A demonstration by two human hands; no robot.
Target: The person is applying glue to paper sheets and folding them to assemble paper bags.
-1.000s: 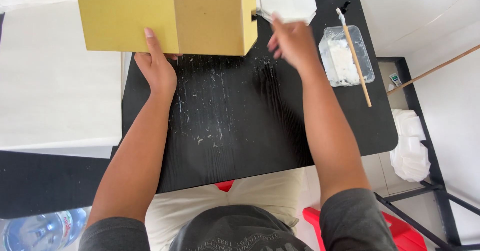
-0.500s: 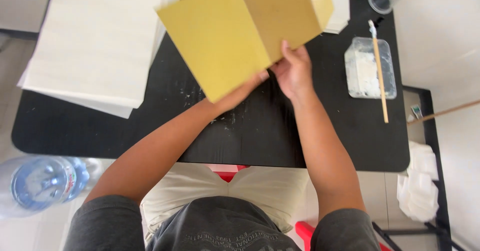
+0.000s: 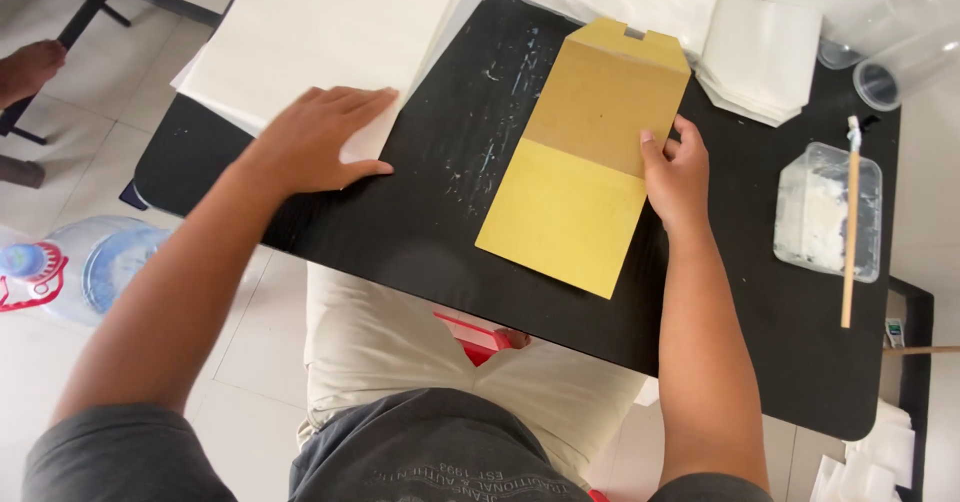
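A flat yellow-brown card envelope (image 3: 585, 167) lies near the middle of the glossy black table (image 3: 430, 212), flap open. The right hand (image 3: 677, 177) pinches its right edge. The left hand (image 3: 315, 142) rests open, palm down, on smooth white sheets (image 3: 320, 32) at the table's left edge.

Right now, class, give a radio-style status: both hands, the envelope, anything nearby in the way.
Left hand flat on white sheets. Right hand at yellow envelope edge, envelope flat on black table. Glue tub with stick to the right, apart.
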